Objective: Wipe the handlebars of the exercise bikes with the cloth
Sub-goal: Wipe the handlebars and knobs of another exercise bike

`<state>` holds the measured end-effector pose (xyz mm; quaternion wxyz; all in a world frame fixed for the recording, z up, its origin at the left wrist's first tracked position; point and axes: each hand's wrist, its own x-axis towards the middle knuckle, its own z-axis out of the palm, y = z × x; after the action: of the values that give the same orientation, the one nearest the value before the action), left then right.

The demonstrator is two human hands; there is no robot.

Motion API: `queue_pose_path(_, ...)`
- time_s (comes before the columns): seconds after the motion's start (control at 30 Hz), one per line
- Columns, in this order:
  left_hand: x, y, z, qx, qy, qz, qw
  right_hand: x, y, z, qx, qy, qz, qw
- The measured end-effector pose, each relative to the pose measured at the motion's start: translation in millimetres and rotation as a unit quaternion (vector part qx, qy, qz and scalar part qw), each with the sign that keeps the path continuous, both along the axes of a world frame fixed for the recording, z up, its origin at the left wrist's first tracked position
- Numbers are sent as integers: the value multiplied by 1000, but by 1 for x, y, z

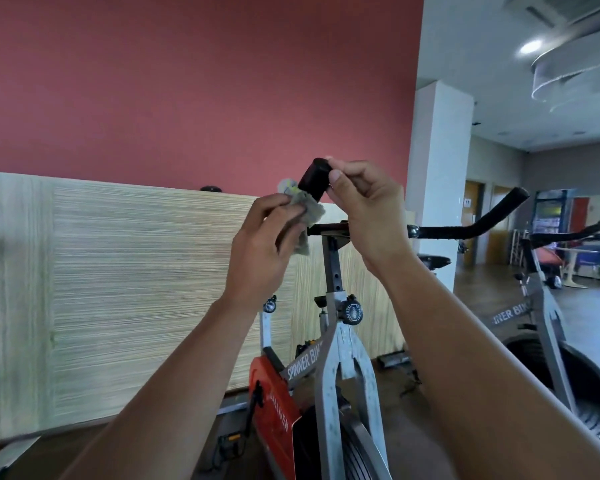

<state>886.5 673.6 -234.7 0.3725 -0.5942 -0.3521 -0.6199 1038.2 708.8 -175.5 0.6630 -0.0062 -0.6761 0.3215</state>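
A grey spin bike stands right in front of me, its black foam handlebar running right and curving up to a tip. The handlebar's left end points up toward me. My right hand pinches that left end near its tip with thumb and fingers. My left hand grips a crumpled grey cloth pressed against the same grip just below the tip. The middle of the handlebar is hidden behind my right hand.
A second grey spin bike with its own black handlebar stands at the right. A pale wood-panel partition runs behind the bikes under a red wall. A white pillar rises right of centre, with open floor beyond.
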Motion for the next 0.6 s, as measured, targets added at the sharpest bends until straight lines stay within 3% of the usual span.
queue_pose_path(0.17, 11, 1, 21, 81, 47, 3, 996, 1, 4, 1, -10, -5, 1, 1000)
queue_pose_path(0.37, -11, 20, -16, 29, 82, 37, 996, 0, 1, 0, -12, 0, 15, 1000)
queue_pose_path(0.6, 4, 10, 5, 65, 46, 15, 997, -5, 4, -3, -6, 27, -13, 1000)
